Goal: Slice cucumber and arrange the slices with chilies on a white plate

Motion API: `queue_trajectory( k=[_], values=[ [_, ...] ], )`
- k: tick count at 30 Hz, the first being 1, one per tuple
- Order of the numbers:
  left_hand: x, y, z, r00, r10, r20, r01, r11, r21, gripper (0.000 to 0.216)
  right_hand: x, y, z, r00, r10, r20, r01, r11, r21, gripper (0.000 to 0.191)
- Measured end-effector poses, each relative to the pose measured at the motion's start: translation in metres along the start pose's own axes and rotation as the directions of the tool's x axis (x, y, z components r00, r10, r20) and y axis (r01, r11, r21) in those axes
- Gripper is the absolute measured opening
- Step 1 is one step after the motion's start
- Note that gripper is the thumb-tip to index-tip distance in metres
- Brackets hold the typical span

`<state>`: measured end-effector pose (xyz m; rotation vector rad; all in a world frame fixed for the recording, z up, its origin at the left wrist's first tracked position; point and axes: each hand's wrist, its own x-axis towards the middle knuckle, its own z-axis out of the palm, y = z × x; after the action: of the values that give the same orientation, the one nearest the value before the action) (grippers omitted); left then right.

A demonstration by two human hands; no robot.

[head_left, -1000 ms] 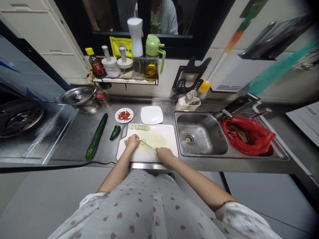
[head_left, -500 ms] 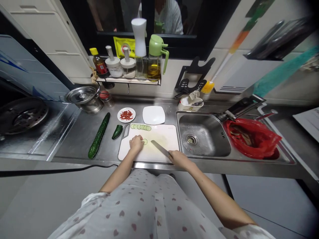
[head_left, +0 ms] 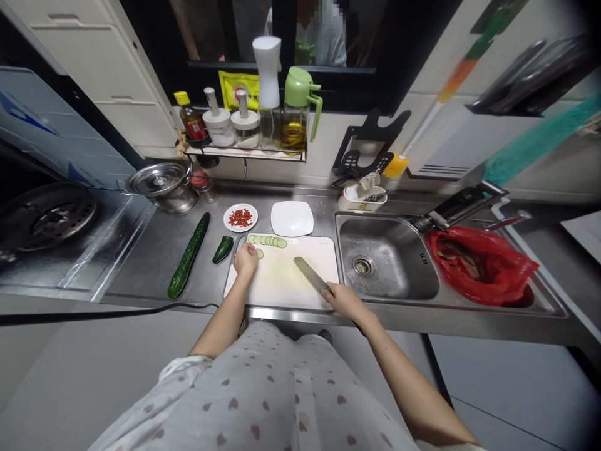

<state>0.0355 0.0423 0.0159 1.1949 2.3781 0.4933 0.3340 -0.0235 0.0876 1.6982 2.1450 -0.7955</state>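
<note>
A white cutting board (head_left: 282, 285) lies on the steel counter in front of me. My right hand (head_left: 345, 300) grips a knife (head_left: 310, 275) by the handle, its blade angled up and left over the board. My left hand (head_left: 245, 259) rests at the board's left side, fingers pinched on a cucumber slice (head_left: 259, 253). A row of cucumber slices (head_left: 267, 240) lines the board's far edge.
A whole cucumber (head_left: 188, 255) and a short cucumber end (head_left: 222, 248) lie left of the board. Behind are a dish of red chili (head_left: 240, 217) and a white plate (head_left: 292, 218). The sink (head_left: 385, 257) holds a red bag (head_left: 483, 263) at right.
My left hand has carried a cucumber slice up the board toward the row of slices. My right hand has drawn the knife away to the right.
</note>
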Motion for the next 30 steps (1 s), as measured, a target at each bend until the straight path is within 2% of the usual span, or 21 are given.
queue_trajectory(
  k=[4, 11, 16, 18, 21, 23, 26, 30],
  values=[
    [0.007, 0.0, -0.001, 0.998, -0.021, -0.057, 0.025, 0.997, 0.066, 0.023, 0.0, 0.003, 0.001, 1.0, 0.004, 0.004, -0.004, 1.0, 0.007, 0.03],
    [0.005, -0.006, 0.003, 0.99, 0.063, -0.129, -0.041, 0.985, 0.17, 0.022, 0.001, 0.004, 0.003, 1.0, 0.001, -0.003, -0.001, 1.0, 0.02, 0.029],
    [-0.001, -0.003, 0.01, 0.977, 0.1, -0.188, -0.066, 0.982, 0.179, 0.024, 0.001, 0.005, 0.004, 1.0, 0.012, 0.0, -0.012, 1.0, 0.025, 0.029],
    [-0.005, 0.006, 0.015, 0.975, 0.169, -0.146, -0.145, 0.975, 0.167, 0.026, 0.0, 0.006, 0.005, 1.0, 0.014, -0.007, -0.014, 1.0, 0.023, 0.029],
    [-0.011, 0.024, 0.023, 0.952, 0.307, 0.011, -0.305, 0.942, 0.136, 0.03, -0.001, 0.008, 0.005, 1.0, 0.019, -0.008, -0.019, 0.999, 0.027, 0.03],
    [-0.014, 0.037, 0.028, 0.928, 0.361, 0.091, -0.371, 0.92, 0.13, 0.034, -0.002, 0.009, 0.005, 1.0, 0.024, -0.003, -0.024, 0.999, 0.029, 0.031],
    [-0.014, 0.052, 0.033, 0.914, 0.375, 0.152, -0.397, 0.903, 0.165, 0.041, -0.003, 0.011, 0.006, 0.999, 0.039, -0.005, -0.039, 0.999, 0.024, 0.031],
    [-0.01, 0.062, 0.037, 0.916, 0.36, 0.179, -0.395, 0.888, 0.236, 0.043, -0.005, 0.014, 0.007, 0.999, 0.04, -0.009, -0.04, 0.999, 0.024, 0.031]
  ],
)
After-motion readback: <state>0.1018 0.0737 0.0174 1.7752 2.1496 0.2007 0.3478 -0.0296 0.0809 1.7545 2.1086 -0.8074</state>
